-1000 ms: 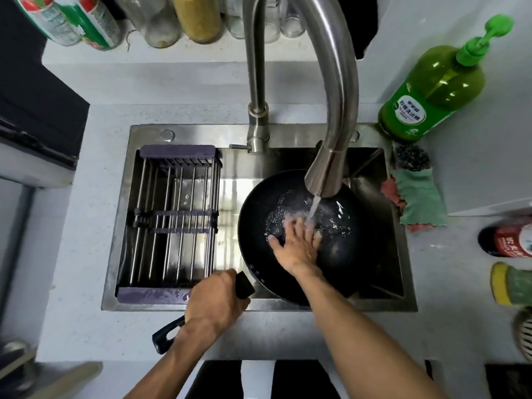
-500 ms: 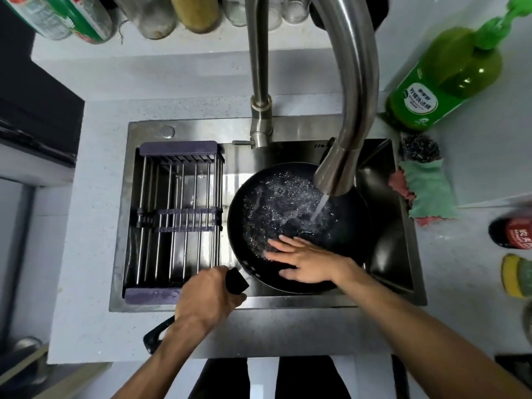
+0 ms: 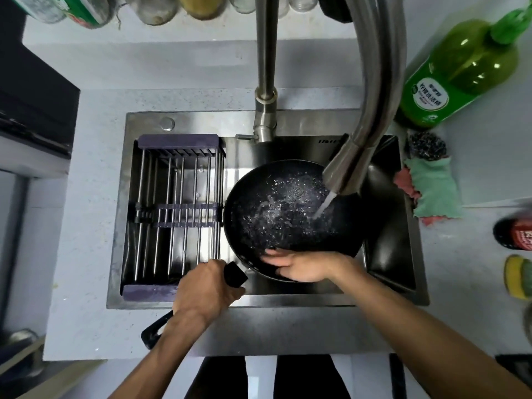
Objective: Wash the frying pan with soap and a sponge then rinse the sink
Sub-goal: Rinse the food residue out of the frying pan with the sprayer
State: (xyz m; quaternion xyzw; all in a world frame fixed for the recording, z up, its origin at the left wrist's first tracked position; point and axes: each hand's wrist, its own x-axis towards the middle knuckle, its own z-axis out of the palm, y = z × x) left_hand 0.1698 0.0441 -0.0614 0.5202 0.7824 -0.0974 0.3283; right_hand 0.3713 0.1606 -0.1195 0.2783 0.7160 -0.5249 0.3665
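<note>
- The frying pan (image 3: 288,214), black and wet, sits tilted in the right half of the steel sink (image 3: 383,249), its handle (image 3: 234,274) reaching out toward the near left corner over the sink's front rim.
- The left hand (image 3: 203,292) grips that handle, fingers wrapped round it; the handle's looped end pokes out below the wrist, over the worktop (image 3: 86,226).
- The right hand (image 3: 302,266) lies flat on the near inside wall of the pan, its fingers (image 3: 273,254) straight and spread, pointing left and holding nothing.
- A stream of water (image 3: 324,207) runs from the tall steel tap (image 3: 371,110) and lands in the right part of the pan; the pan's floor is covered in splashing droplets.
- A metal drying rack (image 3: 178,214) with purple ends spans the left half of the sink, just beside the pan.
- On the worktop right of the sink lie a green cloth (image 3: 431,188) on top of a pink one, with a dark scouring ball (image 3: 427,145) touching its far end.
- A green soap bottle (image 3: 457,73) with a pump top stands beyond them, near the sink's far right corner.
- At the right edge of the view, a yellow-and-green sponge (image 3: 518,277) rests on the worktop, with a red-labelled dark bottle (image 3: 515,234) lying beyond it.
- Jars and bottles line the ledge at the top of the view, only partly seen.
</note>
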